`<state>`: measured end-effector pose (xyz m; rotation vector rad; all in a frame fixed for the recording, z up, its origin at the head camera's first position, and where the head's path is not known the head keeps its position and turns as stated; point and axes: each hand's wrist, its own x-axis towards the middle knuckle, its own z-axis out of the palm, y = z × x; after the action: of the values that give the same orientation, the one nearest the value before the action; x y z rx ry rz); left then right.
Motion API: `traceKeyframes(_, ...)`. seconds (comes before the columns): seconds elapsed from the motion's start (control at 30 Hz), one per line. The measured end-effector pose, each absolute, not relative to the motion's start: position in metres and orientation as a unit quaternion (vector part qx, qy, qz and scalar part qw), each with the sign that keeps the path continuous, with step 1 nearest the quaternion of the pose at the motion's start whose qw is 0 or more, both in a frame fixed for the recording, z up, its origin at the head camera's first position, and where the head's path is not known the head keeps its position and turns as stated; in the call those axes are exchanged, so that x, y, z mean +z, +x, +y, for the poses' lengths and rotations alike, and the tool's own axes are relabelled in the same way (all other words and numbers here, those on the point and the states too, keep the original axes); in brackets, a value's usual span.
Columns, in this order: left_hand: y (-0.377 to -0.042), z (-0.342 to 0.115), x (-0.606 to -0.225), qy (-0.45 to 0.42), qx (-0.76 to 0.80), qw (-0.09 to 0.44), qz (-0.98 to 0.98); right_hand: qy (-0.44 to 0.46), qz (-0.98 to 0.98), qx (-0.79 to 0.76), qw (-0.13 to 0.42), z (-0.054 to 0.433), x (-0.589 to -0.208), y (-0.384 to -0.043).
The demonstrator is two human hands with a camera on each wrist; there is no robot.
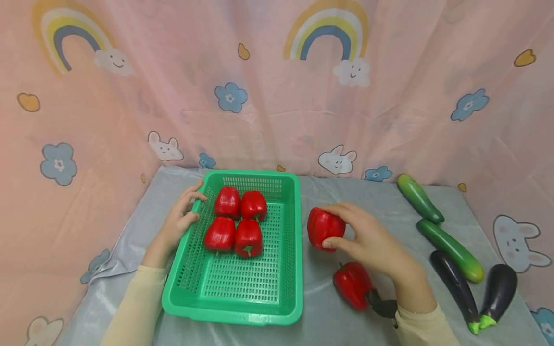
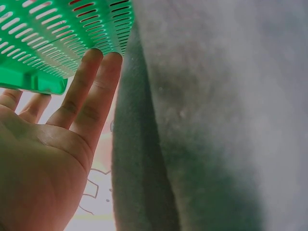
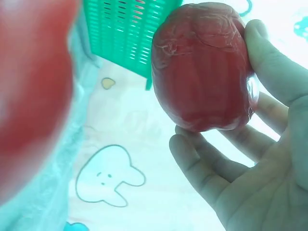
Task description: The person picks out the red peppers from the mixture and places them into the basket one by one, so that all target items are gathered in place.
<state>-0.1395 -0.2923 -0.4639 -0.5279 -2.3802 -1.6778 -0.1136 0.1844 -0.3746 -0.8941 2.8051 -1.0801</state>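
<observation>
My right hand grips a red bell pepper between thumb and fingers, just right of the green basket. The right wrist view shows this pepper held up, its smooth side towards the camera. At the basket's left rim rests my left hand. Its fingers look fairly straight in the left wrist view and touch the slotted side. Inside the basket, several red bell peppers cluster at the back left. Another red bell pepper lies below my right hand on the grey cloth.
On the right lie two green cucumber-like vegetables and two eggplants. A dark strap-like object shows at my right wrist. Behind the grey cloth hangs a pink patterned curtain.
</observation>
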Motion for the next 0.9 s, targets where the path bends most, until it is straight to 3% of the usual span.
traceKeyframes(0.9, -0.140, -0.294, -0.464, -0.177, -0.562, 0.091, -0.803, -0.406, 0.840, -0.360, -0.031, 0.119, -0.326, -0.121)
